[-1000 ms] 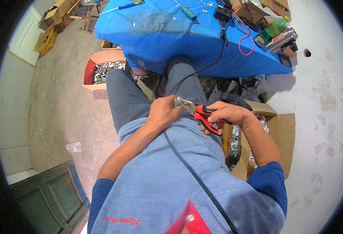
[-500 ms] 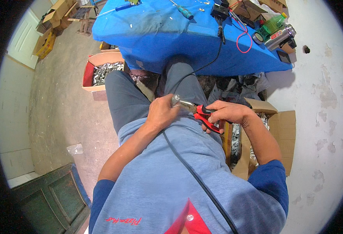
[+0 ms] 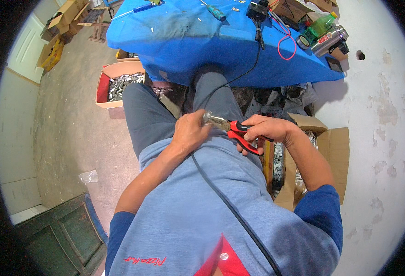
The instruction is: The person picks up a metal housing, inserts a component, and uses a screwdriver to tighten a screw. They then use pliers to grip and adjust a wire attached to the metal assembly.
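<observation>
Above my lap, my left hand (image 3: 191, 132) is closed round a small shiny silver metal piece (image 3: 208, 118), whose end shows past the fingers. My right hand (image 3: 269, 132) grips a pair of red-and-black handled pliers (image 3: 238, 133). The pliers' jaws (image 3: 223, 123) point left and meet the metal piece beside my left fingers. Glare and blur hide exactly how the jaws sit on it.
Ahead stands a table under a blue cloth (image 3: 184, 55), with screwdrivers (image 3: 214, 12), a steel flask (image 3: 329, 41) and a green bottle (image 3: 321, 26). A box of metal parts (image 3: 124, 86) sits left of my knees, an open carton (image 3: 333, 156) at right. A black cable (image 3: 230, 202) crosses my front.
Both hands stay almost in place. The pliers' handles have shifted slightly left, and the jaws have come closer to my left fingers. The view has moved a little.
</observation>
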